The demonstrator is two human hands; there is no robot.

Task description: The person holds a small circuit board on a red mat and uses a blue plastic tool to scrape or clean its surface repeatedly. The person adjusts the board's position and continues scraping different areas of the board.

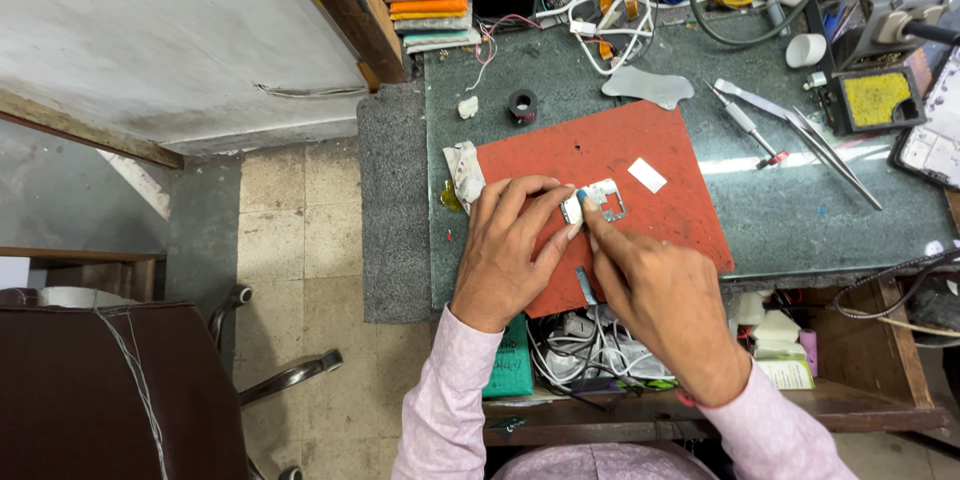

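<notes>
Metal frame [604, 200] lies on red mat [610, 155], pinched at its left edge by left hand [510, 250] fingers; right hand [655, 290] presses 1 fingertip [585, 202] beside it. Tweezers [800, 130] well apart.

Mat [640, 155] on desk [790, 230], under both hands. Small metal frame [603, 200] on mat, at fingertips of left hand [510, 250] and right hand [655, 290]. Paper slip [647, 175] just beyond frame, to right. Crumpled cloth [464, 172] left of left hand. Tape roll [522, 105] beyond hands. Tweezers [800, 135] and screwdriver [748, 125] well right. Cable tangle [590, 350] beneath hands, on lower shelf.
</notes>
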